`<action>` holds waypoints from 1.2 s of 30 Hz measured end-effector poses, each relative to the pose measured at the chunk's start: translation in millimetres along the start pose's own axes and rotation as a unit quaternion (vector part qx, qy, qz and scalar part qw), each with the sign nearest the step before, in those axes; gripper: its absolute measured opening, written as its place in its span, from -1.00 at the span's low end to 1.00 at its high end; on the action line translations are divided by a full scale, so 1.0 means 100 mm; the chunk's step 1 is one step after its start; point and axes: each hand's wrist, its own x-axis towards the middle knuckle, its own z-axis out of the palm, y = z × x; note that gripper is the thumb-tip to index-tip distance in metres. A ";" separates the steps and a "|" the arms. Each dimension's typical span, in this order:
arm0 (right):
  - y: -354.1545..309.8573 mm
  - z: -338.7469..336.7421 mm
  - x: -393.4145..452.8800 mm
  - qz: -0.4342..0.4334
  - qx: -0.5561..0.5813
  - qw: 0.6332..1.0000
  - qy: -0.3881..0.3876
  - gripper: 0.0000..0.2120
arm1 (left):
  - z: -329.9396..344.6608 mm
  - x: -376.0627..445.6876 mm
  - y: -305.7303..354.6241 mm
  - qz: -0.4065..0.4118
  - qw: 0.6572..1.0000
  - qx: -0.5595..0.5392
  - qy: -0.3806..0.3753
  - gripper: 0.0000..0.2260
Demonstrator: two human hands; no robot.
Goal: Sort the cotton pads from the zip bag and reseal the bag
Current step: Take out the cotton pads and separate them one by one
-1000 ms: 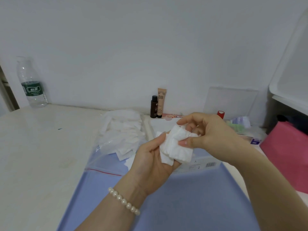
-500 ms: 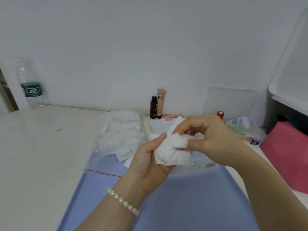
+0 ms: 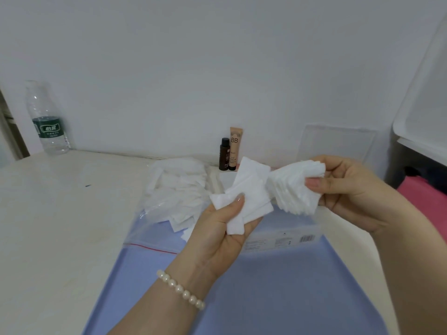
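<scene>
My left hand (image 3: 217,235), with a pearl bracelet on the wrist, grips a few white cotton pads (image 3: 249,197) under its thumb. To the right, my right hand (image 3: 350,189) pinches a fanned stack of cotton pads (image 3: 295,187) between thumb and fingers. Both bunches are held up above the table, nearly touching. Behind my left hand lies the clear zip bag (image 3: 169,201) with a red seal line, flat on the table and holding several more white pads.
A blue mat (image 3: 278,293) covers the near table. A clear box with a barcode (image 3: 285,238) lies under my hands. A dark bottle (image 3: 224,154) and BB tube (image 3: 235,148) stand by the wall, a water bottle (image 3: 47,122) far left, something pink (image 3: 428,204) at right.
One bunch of pads held by both hands together has been split. My right hand moved right with the thicker stack, and my left hand keeps the remaining few.
</scene>
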 end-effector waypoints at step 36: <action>0.22 0.60 0.10 -0.112 -0.438 0.880 0.143 -0.73 | 0.03 -0.06 0.04 -0.030 0.994 -0.103 -0.021 -0.48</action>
